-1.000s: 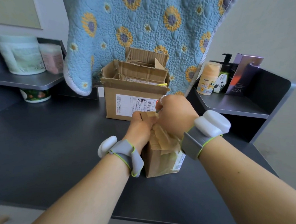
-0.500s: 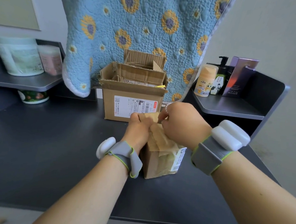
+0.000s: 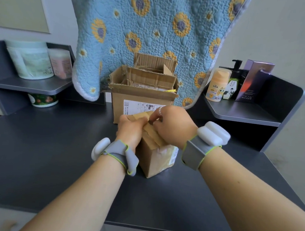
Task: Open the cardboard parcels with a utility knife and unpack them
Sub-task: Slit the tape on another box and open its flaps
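A small brown cardboard parcel (image 3: 156,159) wrapped in tan tape stands on the dark desk (image 3: 46,153) in front of me. My left hand (image 3: 131,129) grips its top left edge. My right hand (image 3: 172,127) pinches the tape or flap at the top of the same parcel, fingers closed on it. Behind it stands a larger cardboard box (image 3: 142,94) with its flaps open, a white shipping label on its front and smaller cardboard pieces inside. No utility knife shows in either hand.
A blue quilted blanket with sunflowers (image 3: 153,34) hangs down behind the boxes. The left shelf (image 3: 27,86) holds tubs, with a bowl (image 3: 42,99) beneath. Bottles (image 3: 218,85) and a purple carton (image 3: 253,81) stand on the right shelf.
My right hand has slid down and right along the parcel's top, then back toward the top edge, still pinching the tape. My left hand has stayed on the parcel.
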Demonstrator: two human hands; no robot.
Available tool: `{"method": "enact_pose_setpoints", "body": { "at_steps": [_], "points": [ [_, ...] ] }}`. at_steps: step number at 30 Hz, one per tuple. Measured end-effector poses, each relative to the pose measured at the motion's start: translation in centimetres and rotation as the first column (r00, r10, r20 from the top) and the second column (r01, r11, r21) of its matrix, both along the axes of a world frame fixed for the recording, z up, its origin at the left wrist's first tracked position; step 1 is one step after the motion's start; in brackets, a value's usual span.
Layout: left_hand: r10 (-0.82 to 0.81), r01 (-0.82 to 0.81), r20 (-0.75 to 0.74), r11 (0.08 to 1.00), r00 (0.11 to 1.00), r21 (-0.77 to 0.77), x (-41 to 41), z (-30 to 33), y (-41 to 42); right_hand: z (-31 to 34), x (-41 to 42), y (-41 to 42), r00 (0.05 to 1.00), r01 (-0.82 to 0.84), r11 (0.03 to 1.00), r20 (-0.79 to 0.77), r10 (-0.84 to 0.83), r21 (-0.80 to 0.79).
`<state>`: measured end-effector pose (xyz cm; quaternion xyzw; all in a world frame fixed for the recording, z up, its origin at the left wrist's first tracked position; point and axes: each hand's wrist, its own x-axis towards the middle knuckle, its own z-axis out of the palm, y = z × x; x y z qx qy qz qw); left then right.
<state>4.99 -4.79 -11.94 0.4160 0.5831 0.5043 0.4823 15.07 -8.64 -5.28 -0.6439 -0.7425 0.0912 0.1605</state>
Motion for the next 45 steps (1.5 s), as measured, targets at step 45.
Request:
{"method": "enact_pose_setpoints", "body": {
  "at_steps": [45],
  "points": [
    [0.339, 0.051, -0.734, 0.891, 0.588, 0.452, -0.8, 1.3, -1.3, -2.9, 6.5, -3.9, 0.806, 0.189, 0.982, -0.575, -0.143, 0.02]
  ]
}}
